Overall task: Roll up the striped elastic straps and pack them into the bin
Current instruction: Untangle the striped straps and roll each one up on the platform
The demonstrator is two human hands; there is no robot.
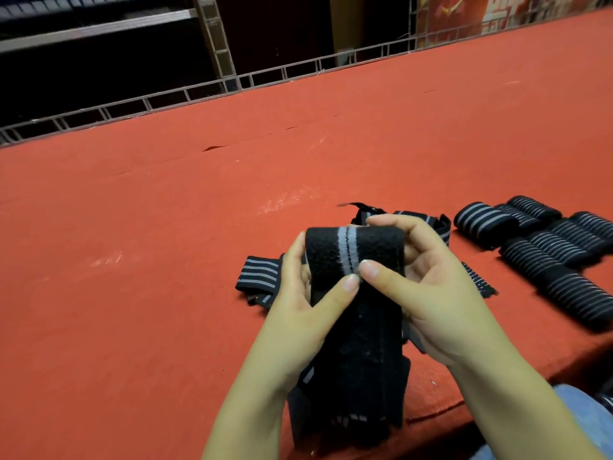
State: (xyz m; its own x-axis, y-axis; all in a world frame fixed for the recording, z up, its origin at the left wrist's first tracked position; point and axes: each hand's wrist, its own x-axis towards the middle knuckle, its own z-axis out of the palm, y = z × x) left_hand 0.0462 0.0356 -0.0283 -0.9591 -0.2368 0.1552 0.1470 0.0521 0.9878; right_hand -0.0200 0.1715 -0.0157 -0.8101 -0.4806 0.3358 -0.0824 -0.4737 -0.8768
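Both hands hold one black elastic strap [356,327] with grey stripes above the red table [166,260]. Its top end is folded over into the start of a roll, and the rest hangs down toward the table's front edge. My left hand [305,293] grips the roll's left side, thumb pressed on the front. My right hand [428,280] grips the right side, thumb on the front and fingers curled over the top. Loose unrolled straps [257,277] lie on the table behind my hands. No bin is in view.
Several rolled striped straps [544,247] lie in a group at the right of the table. A wire-grid rail [185,94] runs along the far edge, with dark shelving behind it. The table's front edge [441,410] is near my wrists.
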